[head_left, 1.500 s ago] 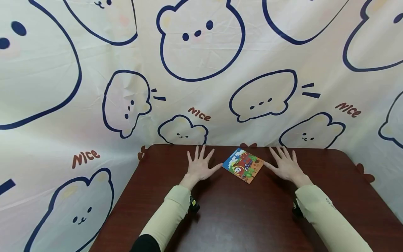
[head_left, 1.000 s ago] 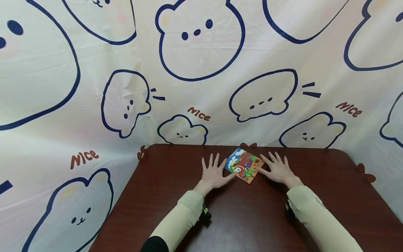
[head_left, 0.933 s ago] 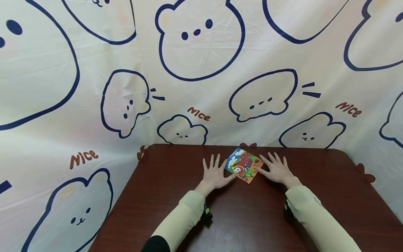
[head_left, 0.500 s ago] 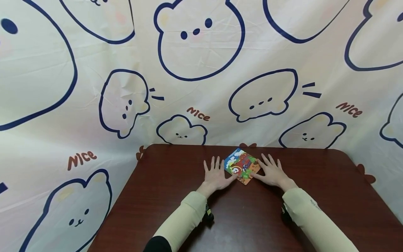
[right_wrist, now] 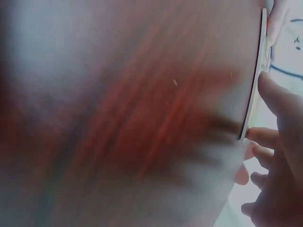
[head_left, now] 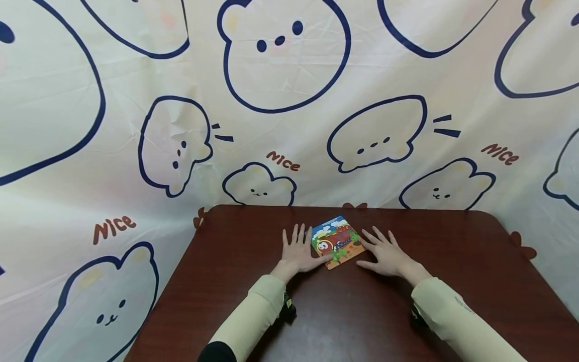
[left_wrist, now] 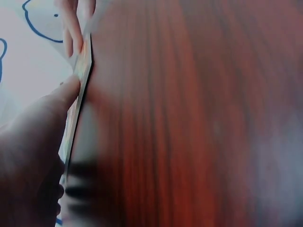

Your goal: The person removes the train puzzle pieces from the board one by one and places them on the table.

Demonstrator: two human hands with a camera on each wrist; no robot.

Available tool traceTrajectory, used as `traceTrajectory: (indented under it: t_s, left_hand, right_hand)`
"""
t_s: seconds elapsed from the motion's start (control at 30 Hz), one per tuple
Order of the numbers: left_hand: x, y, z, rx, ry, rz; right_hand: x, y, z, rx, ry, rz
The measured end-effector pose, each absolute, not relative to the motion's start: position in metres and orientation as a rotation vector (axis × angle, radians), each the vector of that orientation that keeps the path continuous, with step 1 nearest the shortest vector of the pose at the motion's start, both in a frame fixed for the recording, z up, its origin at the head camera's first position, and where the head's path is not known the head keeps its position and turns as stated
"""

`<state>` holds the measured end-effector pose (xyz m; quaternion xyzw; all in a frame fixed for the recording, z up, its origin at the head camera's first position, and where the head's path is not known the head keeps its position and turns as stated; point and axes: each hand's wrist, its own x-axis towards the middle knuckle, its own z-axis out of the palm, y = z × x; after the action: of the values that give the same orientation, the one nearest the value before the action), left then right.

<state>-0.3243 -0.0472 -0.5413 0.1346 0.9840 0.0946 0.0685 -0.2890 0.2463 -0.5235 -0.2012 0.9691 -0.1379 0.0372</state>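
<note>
A thin square board (head_left: 336, 239) with a bright cartoon picture lies face up near the table's far edge, turned askew. My left hand (head_left: 297, 256) is spread flat beside it, index finger along its left side and thumb tip over its near left edge. In the left wrist view, that thumb (left_wrist: 68, 92) overlaps the pale rim of the board. My right hand (head_left: 388, 257) is spread at the other side, its index fingertip at the board's right corner. The right thumb (head_left: 368, 265) points toward the board, apart from it in the head view.
The dark brown wooden table (head_left: 344, 317) has rounded far corners. A pale cloth (head_left: 307, 136) printed with blue cartoon outlines hangs behind it and along both sides. Dark wrist devices (head_left: 288, 307) sit below the light sleeves.
Both hands have come inward to the board. It has slid left and slightly nearer, turning clockwise in the head view. The right hand has followed leftward, and its thumb has come off the board.
</note>
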Motion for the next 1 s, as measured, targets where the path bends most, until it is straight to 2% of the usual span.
traceTrajectory:
  t_s: [0.27, 0.43, 1.0]
  left_hand:
    - [-0.330, -0.082, -0.550, 0.595, 2.944, 0.415]
    - [-0.324, -0.096, -0.538, 0.686, 2.880, 0.370]
    - [-0.311, -0.115, -0.529, 0.864, 2.818, 0.250]
  right_hand:
    - [-0.269, 0.238, -0.524, -0.725, 2.942, -0.480]
    - [-0.259, 0.232, -0.523, -0.774, 2.921, -0.520]
    - [-0.273, 0.222, -0.533, -0.753, 2.881, -0.639]
